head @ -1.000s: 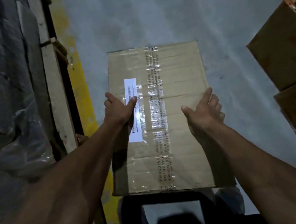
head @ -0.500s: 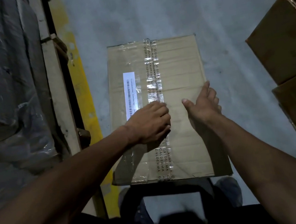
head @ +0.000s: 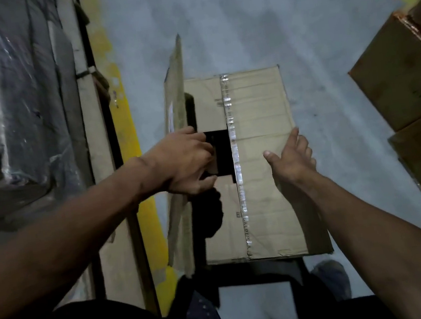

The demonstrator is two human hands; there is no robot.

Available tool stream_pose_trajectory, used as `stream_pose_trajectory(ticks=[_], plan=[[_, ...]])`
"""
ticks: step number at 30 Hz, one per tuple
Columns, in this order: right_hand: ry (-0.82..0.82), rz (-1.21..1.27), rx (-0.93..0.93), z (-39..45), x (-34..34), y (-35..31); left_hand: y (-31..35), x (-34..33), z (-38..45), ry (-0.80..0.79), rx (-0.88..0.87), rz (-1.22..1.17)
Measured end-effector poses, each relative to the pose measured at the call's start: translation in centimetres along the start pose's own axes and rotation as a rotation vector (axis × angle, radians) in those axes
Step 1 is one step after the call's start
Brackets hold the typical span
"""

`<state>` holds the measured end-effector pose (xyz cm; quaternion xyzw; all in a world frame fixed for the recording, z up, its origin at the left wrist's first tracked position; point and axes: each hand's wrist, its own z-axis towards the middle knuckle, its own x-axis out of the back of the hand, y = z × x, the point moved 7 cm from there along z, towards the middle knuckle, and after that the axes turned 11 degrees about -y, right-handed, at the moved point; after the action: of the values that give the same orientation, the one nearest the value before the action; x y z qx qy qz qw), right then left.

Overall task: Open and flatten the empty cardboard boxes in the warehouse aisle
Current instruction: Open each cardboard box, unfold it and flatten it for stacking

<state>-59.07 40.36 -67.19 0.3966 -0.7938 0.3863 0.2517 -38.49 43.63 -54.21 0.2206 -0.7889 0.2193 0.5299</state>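
Head view: cardboard box (head: 265,179) on grey concrete floor (head: 239,21), mid aisle, near end resting on a black frame (head: 256,273) just in front of the feet. Left top flap (head: 177,126) lifted, standing near upright along the box's left edge, white label visible on its outer face. Left hand (head: 185,162) curled round that flap's free edge at mid length, fingers hooked over it, gripping. Dark opening (head: 220,152) exposed beside the hand; inner end flaps visible at far and near ends of the box. Right top flap (head: 259,115) lying flat, strip of printed clear tape (head: 235,156) along its inner edge. Right hand (head: 291,159) flat on right flap near the box's right edge, fingers straight and spread, thumb out, holding nothing, pressing down. Yellow floor line (head: 131,132) along box's left side, touching near left corner. Wooden pallet (head: 94,137) with stretch-wrapped load (head: 9,105) at floor's left edge. Two more brown cartons (head: 401,75) at floor's right edge, well apart from the box. Shoe (head: 332,279) by box's near right corner.
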Motion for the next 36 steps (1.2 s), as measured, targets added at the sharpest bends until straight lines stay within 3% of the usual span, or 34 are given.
stream_pose_trajectory(ticks=[6, 8, 10, 13, 21, 27, 29, 32, 34, 36], plan=[[0.012, -0.006, -0.013, -0.3, 0.1, -0.3, -2.5, -2.6, -5.1, -0.246, 0.262, 0.205], [0.010, -0.011, -0.014, -0.4, 0.2, -0.3, -2.7, -5.5, -6.0, -0.435, 0.428, 0.106], [0.010, -0.015, -0.012, -0.4, 0.2, -0.4, -2.3, -8.0, -6.8, -0.502, 0.609, -0.052], [0.003, -0.024, -0.008, -0.4, 0.2, -0.4, -1.2, -11.9, -8.0, -0.440, 0.856, -0.358], [-0.008, -0.035, -0.002, -0.1, -0.1, -0.2, 2.7, -17.9, -7.1, -0.196, 1.176, -0.989], [-0.014, -0.046, -0.008, -0.5, -0.2, -0.3, 3.2, -19.6, -6.9, -0.131, 1.246, -1.042], [0.095, -0.166, 0.011, -1.6, 0.0, -1.0, 3.2, -19.4, -6.8, -0.115, 1.244, -1.054], [0.278, -0.356, 0.214, -4.5, -0.7, -4.5, 3.1, -19.4, -6.8, -0.094, 1.226, -1.052], [0.195, -0.457, 0.350, -5.8, -3.0, -7.2, 3.1, -19.6, -6.7, -0.085, 1.208, -1.064], [0.071, -0.584, 0.369, -6.1, -5.1, -8.6, 3.1, -19.8, -6.6, -0.083, 1.207, -1.077]])
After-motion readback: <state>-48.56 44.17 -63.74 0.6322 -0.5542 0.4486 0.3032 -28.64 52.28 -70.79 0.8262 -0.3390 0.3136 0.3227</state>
